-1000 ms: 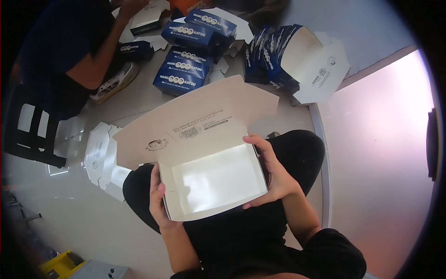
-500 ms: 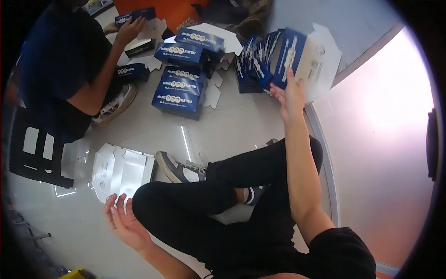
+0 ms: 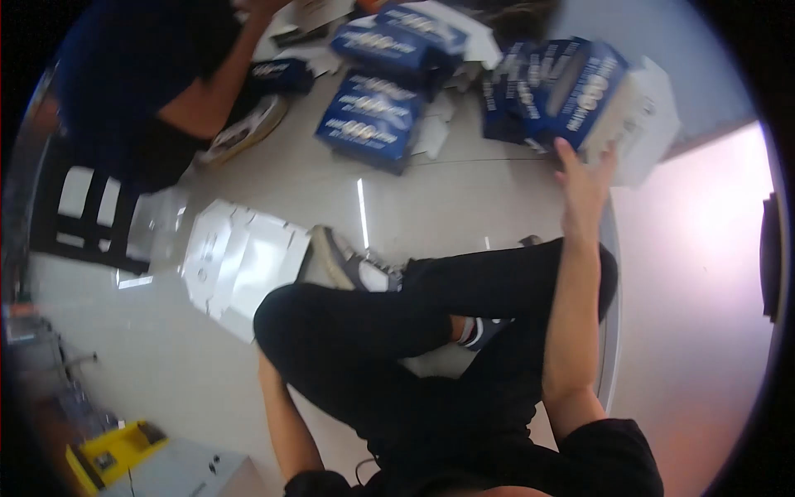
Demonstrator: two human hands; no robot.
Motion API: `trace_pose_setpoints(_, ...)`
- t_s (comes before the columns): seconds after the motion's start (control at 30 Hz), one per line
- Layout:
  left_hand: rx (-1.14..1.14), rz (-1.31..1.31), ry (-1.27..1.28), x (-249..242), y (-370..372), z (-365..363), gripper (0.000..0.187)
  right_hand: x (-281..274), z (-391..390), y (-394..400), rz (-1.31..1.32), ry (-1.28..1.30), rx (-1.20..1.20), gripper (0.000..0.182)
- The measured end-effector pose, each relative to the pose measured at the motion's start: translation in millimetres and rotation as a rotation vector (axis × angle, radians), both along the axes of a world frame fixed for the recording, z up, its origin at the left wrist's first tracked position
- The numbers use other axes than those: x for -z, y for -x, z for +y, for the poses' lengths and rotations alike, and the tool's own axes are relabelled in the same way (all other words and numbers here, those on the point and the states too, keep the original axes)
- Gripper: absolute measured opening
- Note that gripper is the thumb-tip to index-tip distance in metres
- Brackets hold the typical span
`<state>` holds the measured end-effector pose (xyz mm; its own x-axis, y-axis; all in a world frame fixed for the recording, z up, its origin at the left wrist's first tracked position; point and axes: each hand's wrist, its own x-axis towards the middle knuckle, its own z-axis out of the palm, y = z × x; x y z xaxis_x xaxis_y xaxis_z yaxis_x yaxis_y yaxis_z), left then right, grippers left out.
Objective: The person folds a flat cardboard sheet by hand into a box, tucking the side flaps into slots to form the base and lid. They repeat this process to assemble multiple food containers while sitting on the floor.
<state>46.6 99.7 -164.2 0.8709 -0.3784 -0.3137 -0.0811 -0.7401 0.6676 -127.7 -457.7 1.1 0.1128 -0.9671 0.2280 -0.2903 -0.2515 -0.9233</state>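
Observation:
My right hand (image 3: 586, 186) is at the lower edge of the leaning blue-and-white printed boxes (image 3: 590, 95) at the upper right. Its fingers are spread, with the tips at or against the front box; exact contact is blurred. A white open flap (image 3: 650, 124) sticks out beside that box. My left forearm (image 3: 286, 414) goes down behind my left knee, which hides the hand. Just past that knee, flat white cardboard box blanks (image 3: 248, 257) lie on the floor.
Stacked blue boxes (image 3: 364, 124) stand at the top middle, with white flaps open. Another person (image 3: 141, 74) sits at the upper left beside a black chair-like frame (image 3: 87, 207). A yellow holder (image 3: 116, 455) is at the lower left. A pale panel (image 3: 696, 290) borders the right.
The view has shifted, so things appear farther right and higher. My right hand's fingers have parted from the front box's face. My left hand has gone behind the knee.

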Motion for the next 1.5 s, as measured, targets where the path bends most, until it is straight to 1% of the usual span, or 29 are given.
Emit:
trace_pose_setpoints(0.07, 0.006, -0.129, 0.082, -17, 3, -29, 0.044, -2, 25, 1, 0.079, 0.160, 0.061, 0.102)
trace_pose_setpoints(0.13, -0.020, -0.219, 0.134, -42, -1, -52, 0.043, 8, 38, 7, 0.010, 0.209, 0.022, 0.095)
trace_pose_setpoints(0.2, -0.061, -0.241, 0.105, -59, -6, -58, 0.043, 8, 51, 7, -0.023, 0.196, -0.008, 0.086)
trace_pose_setpoints(0.23, 0.002, -0.170, 0.032, -65, -10, -59, 0.042, 7, 53, 7, -0.050, 0.161, -0.037, 0.085)
trace_pose_setpoints(0.27, 0.073, -0.100, -0.032, -67, -15, -59, 0.041, 8, 49, 6, -0.052, 0.150, -0.045, 0.085)
trace_pose_setpoints(0.3, 0.133, -0.151, -0.007, -34, -29, -40, 0.040, 8, 45, 8, -0.051, 0.126, -0.017, 0.085)
trace_pose_setpoints(0.33, 0.138, -0.148, -0.010, -40, -33, -44, 0.040, 6, 40, 11, -0.049, 0.107, 0.014, 0.085)
trace_pose_setpoints(0.4, 0.016, -0.282, -0.070, -53, -39, -51, 0.030, 1, 35, 14, -0.058, 0.058, 0.036, 0.082)
trace_pose_setpoints(0.43, 0.017, -0.282, -0.068, -57, -40, -53, 0.030, 0, 34, 15, -0.101, 0.017, 0.059, 0.080)
trace_pose_setpoints(0.5, -0.160, -0.468, -0.124, -66, -43, -53, 0.019, 0, 33, 15, -0.145, -0.024, 0.078, 0.079)
trace_pose_setpoints(0.53, -0.161, -0.467, -0.124, -71, -45, -54, 0.019, 2, 34, 16, -0.162, -0.013, 0.059, 0.078)
trace_pose_setpoints(0.6, -0.266, -0.474, -0.014, -85, -50, -56, 0.015, 3, 36, 16, -0.181, -0.004, 0.042, 0.078)
trace_pose_setpoints(0.63, -0.348, -0.394, -0.061, -97, -52, -57, 0.019, 2, 39, 14, -0.178, -0.007, 0.033, 0.077)
trace_pose_setpoints(0.67, -0.345, -0.397, -0.063, -102, -55, -55, 0.019, 1, 41, 13, -0.177, -0.011, 0.024, 0.076)
trace_pose_setpoints(0.73, -0.506, -0.053, 0.099, -110, -65, -44, 0.019, 1, 42, 13, -0.205, -0.022, 0.018, 0.074)
trace_pose_setpoints(0.8, -0.540, -0.035, 0.154, -110, -68, -33, 0.019, 1, 43, 13, -0.233, -0.038, 0.007, 0.073)
trace_pose_setpoints(0.87, -0.488, -0.262, 0.113, -105, -69, -23, 0.022, 1, 44, 12, -0.225, -0.040, 0.025, 0.069)
trace_pose_setpoints(0.9, -0.342, -0.388, 0.089, -96, -69, -17, 0.021, 3, 44, 11, -0.229, -0.048, 0.026, 0.069)
trace_pose_setpoints(0.93, -0.339, -0.391, 0.081, -94, -68, -20, 0.021, 6, 43, 11, -0.225, -0.014, 0.015, 0.069)
trace_pose_setpoints(1.0, -0.114, -0.353, 0.029, -84, -57, -35, 0.024, 8, 43, 11, -0.224, 0.019, 0.004, 0.068)
trace_pose_setpoints(1.07, 0.056, -0.249, 0.014, -84, -44, -46, 0.031, 9, 44, 11, -0.231, -0.040, -0.049, 0.065)
trace_pose_setpoints(1.1, 0.156, -0.265, 0.032, -79, -45, -49, 0.034, 8, 45, 10, -0.235, -0.041, -0.047, 0.065)
trace_pose_setpoints(1.2, 0.148, -0.168, -0.035, -74, -40, -52, 0.033, 4, 47, 12, -0.225, -0.045, -0.052, 0.060)
trace_pose_setpoints(1.27, 0.193, -0.214, -0.030, -66, -42, -48, 0.033, 6, 46, 12, -0.246, -0.025, -0.058, 0.057)
trace_pose_setpoints(1.33, 0.191, -0.101, -0.076, -69, -41, -47, 0.030, 7, 47, 10, -0.264, -0.035, -0.063, 0.057)
trace_pose_setpoints(1.37, 0.191, -0.103, -0.078, -69, -41, -49, 0.030, 7, 48, 9, -0.281, -0.044, -0.065, 0.056)
trace_pose_setpoints(1.43, 0.102, -0.379, -0.109, -71, -42, -53, 0.023, 6, 51, 7, -0.265, -0.043, -0.068, 0.056)
trace_pose_setpoints(1.47, 0.103, -0.379, -0.110, -73, -43, -53, 0.023, 5, 53, 5, -0.248, -0.038, -0.074, 0.056)
trace_pose_setpoints(1.5, 0.016, -0.432, -0.161, -77, -45, -53, 0.021, 8, 55, 4, -0.249, -0.038, -0.074, 0.056)
